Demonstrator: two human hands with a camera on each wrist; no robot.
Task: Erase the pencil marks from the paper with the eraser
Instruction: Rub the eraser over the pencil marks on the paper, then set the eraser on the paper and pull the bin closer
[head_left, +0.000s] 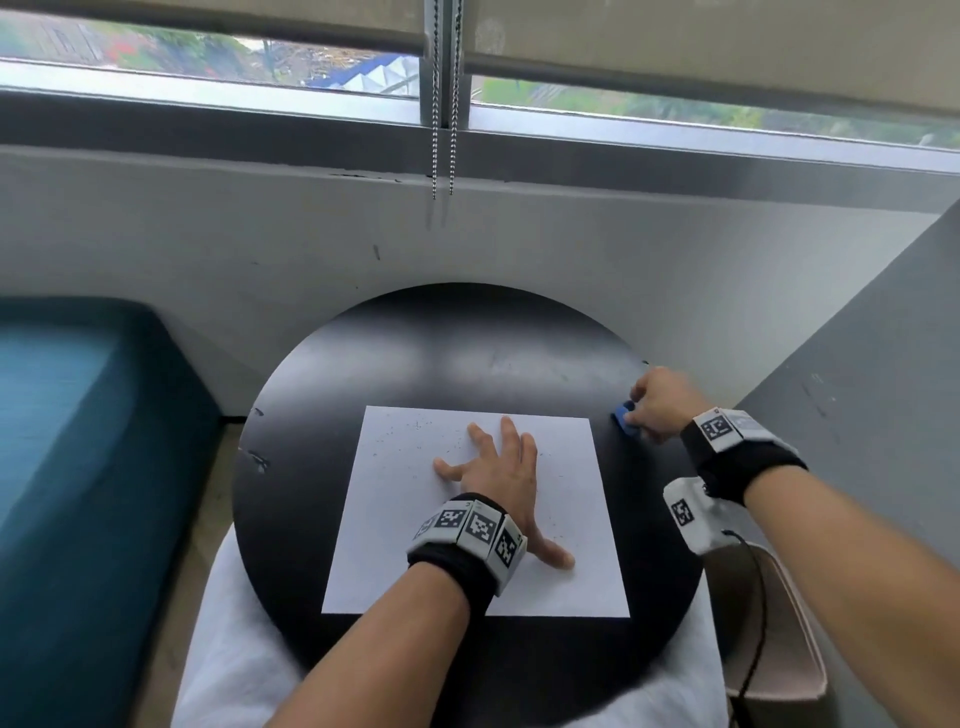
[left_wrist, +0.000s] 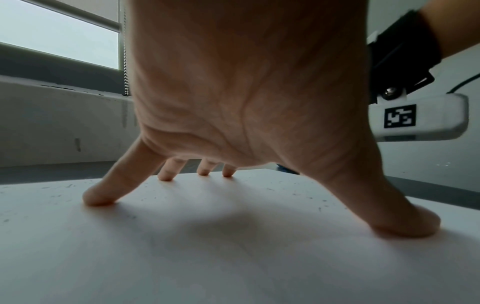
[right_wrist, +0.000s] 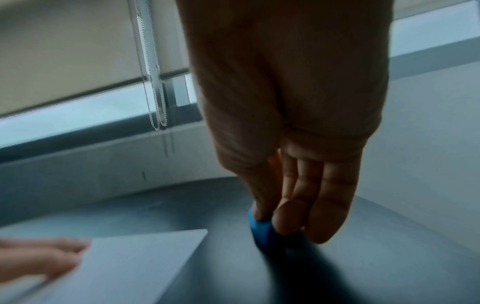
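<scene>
Paper (head_left: 395, 467), white sheet, lay at centre of the head view on a round black table (head_left: 467, 343), specked w/ small dark crumbs, mostly toward its upper edge. Left hand (head_left: 501, 470) was spread flat on the sheet, fingers straight & splayed wide, thumb out toward lower right; in the left wrist view the fingertips (left_wrist: 98, 198) and thumb pressed the paper (left_wrist: 233, 257), palm arched above it, nothing held.

Right hand (head_left: 660, 402) was at the right-centre of the head view, off the sheet, just beside its upper right corner, over bare tabletop. It pinched a small blue eraser (head_left: 623, 414) btwn thumb & fingers. In the right wrist view the eraser (right_wrist: 261, 228) sat low-centre under the fingertips (right_wrist: 284, 218), narrow grip; its lower end met or nearly met the table (right_wrist: 389, 257), blur made contact hard to tell. Paper corner (right_wrist: 145, 257) was at lower left there, apart from the eraser.

Both wrists wore black bands w/ white marker blocks (head_left: 470, 530). Teal cushion (head_left: 78, 467) filled the left edge of the head view; window (head_left: 208, 52) w/ bead chains (head_left: 444, 104) ran across the top.
</scene>
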